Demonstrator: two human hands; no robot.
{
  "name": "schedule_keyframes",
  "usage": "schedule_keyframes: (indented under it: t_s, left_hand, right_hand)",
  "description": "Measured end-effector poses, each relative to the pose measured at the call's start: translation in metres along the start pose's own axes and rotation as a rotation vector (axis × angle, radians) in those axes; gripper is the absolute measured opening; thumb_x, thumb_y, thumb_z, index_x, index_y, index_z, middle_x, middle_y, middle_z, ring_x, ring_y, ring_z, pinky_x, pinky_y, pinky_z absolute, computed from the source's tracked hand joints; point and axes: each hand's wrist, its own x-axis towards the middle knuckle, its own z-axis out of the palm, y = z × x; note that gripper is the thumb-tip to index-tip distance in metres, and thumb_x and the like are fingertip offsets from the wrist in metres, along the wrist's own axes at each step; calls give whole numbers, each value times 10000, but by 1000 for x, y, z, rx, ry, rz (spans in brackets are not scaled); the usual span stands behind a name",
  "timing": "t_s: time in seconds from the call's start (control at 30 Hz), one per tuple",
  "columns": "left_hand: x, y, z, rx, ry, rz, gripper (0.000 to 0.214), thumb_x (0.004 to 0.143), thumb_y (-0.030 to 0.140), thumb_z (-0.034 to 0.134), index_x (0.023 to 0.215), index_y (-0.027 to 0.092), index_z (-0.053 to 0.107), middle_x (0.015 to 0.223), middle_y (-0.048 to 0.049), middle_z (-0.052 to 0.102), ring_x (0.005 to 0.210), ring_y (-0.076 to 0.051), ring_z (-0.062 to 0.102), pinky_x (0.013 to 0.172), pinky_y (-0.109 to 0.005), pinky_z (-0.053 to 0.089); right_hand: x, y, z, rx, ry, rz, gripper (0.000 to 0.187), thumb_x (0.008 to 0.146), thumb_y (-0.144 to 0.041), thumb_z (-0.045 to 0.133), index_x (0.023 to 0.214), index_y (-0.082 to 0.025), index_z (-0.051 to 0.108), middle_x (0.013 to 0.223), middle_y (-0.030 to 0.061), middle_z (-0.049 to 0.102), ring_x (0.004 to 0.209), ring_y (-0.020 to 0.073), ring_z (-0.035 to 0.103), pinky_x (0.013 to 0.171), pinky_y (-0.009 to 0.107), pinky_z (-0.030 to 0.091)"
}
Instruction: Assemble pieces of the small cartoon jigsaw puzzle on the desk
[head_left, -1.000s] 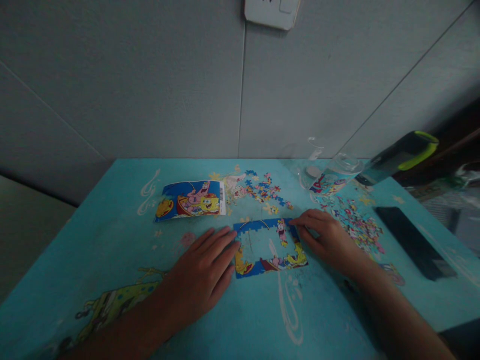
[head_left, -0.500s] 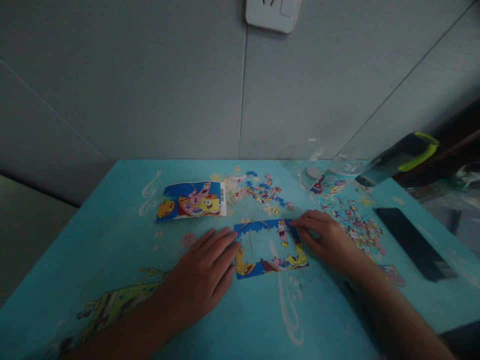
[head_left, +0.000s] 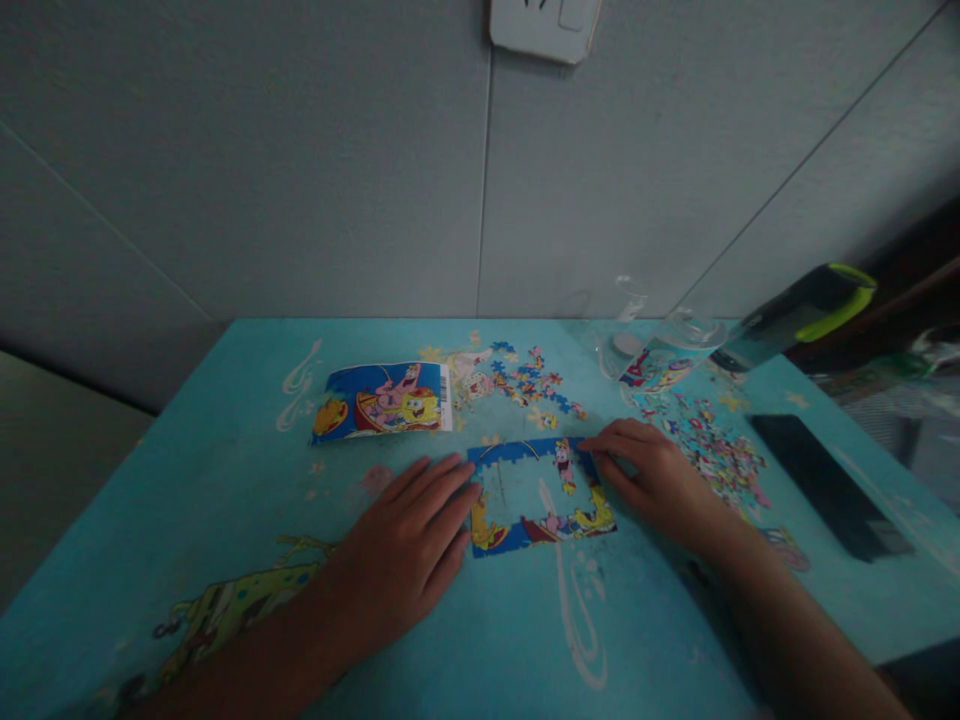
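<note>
A partly built jigsaw frame [head_left: 537, 495], blue-edged with cartoon figures and a bare middle, lies on the turquoise table [head_left: 225, 500]. My left hand [head_left: 409, 545] lies flat with fingers stretched out, its fingertips against the frame's left edge. My right hand [head_left: 651, 475] rests at the frame's upper right corner, fingers curled and pressed down on the pieces there. Whether a piece sits under those fingertips is hidden.
A printed reference picture [head_left: 382, 400] lies at the back left. Loose pieces [head_left: 529, 385] are scattered behind the frame, and more loose pieces [head_left: 716, 450] lie to the right. A clear tube [head_left: 664, 360] lies on its side, beside a dark bottle with green trim [head_left: 802, 310]. A black phone [head_left: 829, 485] sits right.
</note>
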Motion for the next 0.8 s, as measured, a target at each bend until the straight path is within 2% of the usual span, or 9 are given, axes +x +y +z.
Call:
schedule_keyframes:
  t_s: [0.27, 0.53, 0.8]
  left_hand:
    - [-1, 0, 0, -14, 11, 0, 417, 999, 218, 527, 1409, 157, 572, 1488, -130, 545, 1413, -305, 481, 1165, -578, 437]
    - [-2, 0, 0, 3, -5, -2, 422, 994, 217, 530, 1410, 161, 567, 1501, -124, 534, 1416, -303, 477, 1168, -577, 432]
    - [0, -1, -1, 1, -6, 3, 422, 999, 217, 522, 1416, 161, 558, 1503, -129, 531, 1420, -302, 472, 1173, -577, 427]
  right_hand:
    - [0, 1, 0, 2, 27, 10, 258, 973, -166, 537, 1129, -222, 735, 975, 83, 711, 894, 231, 668, 825, 396, 535]
    - [-2, 5, 1, 32, 128, 97, 232, 987, -183, 530, 1102, -213, 730, 991, 78, 713, 923, 236, 671, 867, 407, 525]
    - [-1, 4, 0, 24, 120, 98, 237, 982, -188, 529, 1099, -220, 732, 968, 82, 714, 900, 238, 675, 841, 404, 537]
